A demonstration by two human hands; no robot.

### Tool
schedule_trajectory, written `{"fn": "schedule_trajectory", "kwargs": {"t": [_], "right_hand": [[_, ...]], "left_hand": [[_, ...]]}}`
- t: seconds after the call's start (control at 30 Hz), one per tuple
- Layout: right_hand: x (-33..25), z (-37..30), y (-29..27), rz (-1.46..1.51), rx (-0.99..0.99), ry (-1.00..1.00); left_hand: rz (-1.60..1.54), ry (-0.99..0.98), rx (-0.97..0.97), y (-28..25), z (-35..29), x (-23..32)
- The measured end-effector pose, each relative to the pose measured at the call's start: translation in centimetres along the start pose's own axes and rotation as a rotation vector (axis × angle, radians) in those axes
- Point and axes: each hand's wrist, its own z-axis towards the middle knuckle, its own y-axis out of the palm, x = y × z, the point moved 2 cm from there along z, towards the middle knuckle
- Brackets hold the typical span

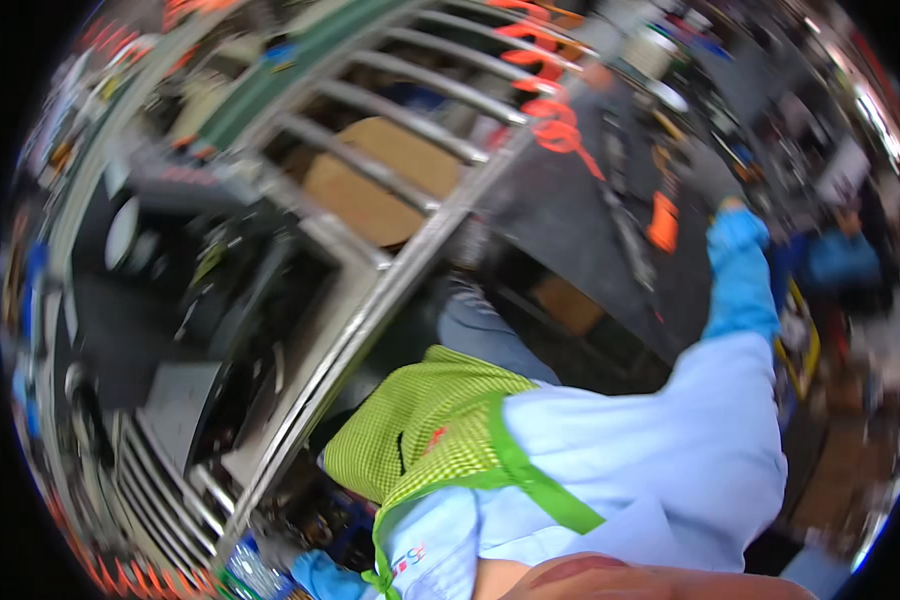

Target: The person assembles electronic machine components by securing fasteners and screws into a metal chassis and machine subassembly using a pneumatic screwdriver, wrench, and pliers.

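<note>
My right arm, in a blue sleeve cover, reaches out over a dark bench top (pixel 570 205). My right hand (pixel 708 172), in a grey glove, is at the far right of that bench, smeared by motion, so its fingers cannot be made out. Just left of it lies a tool with an orange handle (pixel 662 222), its kind too blurred to tell. My left hand (pixel 278 552), also in a grey glove, is low at the lower left, beside a clear plastic bottle (pixel 255 575). Whether it grips the bottle is unclear.
A metal roller rack (pixel 400 130) with a brown round-edged board (pixel 370 180) runs diagonally on the left. An orange coiled hose (pixel 555 125) hangs over its far end. Dark machinery (pixel 220 240) stands further left. Blurred tools and a blue container (pixel 842 260) are at the right.
</note>
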Motion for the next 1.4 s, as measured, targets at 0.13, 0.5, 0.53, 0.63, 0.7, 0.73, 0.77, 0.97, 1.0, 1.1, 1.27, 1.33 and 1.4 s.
{"fn": "schedule_trajectory", "kwargs": {"t": [0.13,0.5,0.53,0.63,0.7,0.73,0.77,0.97,1.0,1.1,1.27,1.33,1.4], "right_hand": [[4.9,-6.3,-2.0,-0.025,-0.021,0.197],[6.2,-9.1,8.3,0.384,-0.032,0.417],[6.1,-8.6,9.5,0.435,-0.046,0.463],[7.2,-7.8,13.5,0.318,0.034,0.760],[7.3,-5.9,14.4,0.285,0.008,0.859],[8.2,-5.0,15.4,0.278,-0.016,0.885],[8.8,-4.2,16.3,0.390,0.006,0.852],[13.3,-9.6,19.6,1.807,0.184,0.593],[12.3,-10.3,17.0,2.002,0.003,0.535],[7.5,-11.2,9.5,1.948,0.219,0.295],[-18.1,-10.2,0.9,2.279,-0.172,-0.054],[-26.3,-11.1,1.2,2.204,-0.222,0.269],[-27.1,-10.9,7.8,2.340,-0.929,0.292]], "left_hand": [[-0.040,0.172,0.073,-0.4,0.6,2.8],[-0.367,0.018,0.482,0.4,0.5,-0.3],[-0.464,-0.029,0.352,-3.4,-0.5,3.7],[-0.616,0.362,0.729,-10.3,-2.9,9.9],[-0.724,0.487,0.689,-13.7,-3.8,13.7],[-0.801,0.561,0.738,-14.5,-4.4,15.1],[-0.865,0.642,0.791,-15.3,-5.2,16.7],[-0.883,1.008,0.801,-19.5,-9.2,24.9],[-0.903,1.006,0.781,-19.4,-9.3,24.9],[-1.068,1.013,0.635,-20.2,-9.1,27.0],[-1.371,1.141,0.120,-23.1,-13.2,32.9],[-1.511,1.277,0.036,-22.7,-14.1,36.9],[-1.683,1.243,-0.343,-23.3,-15.3,38.7]]}}
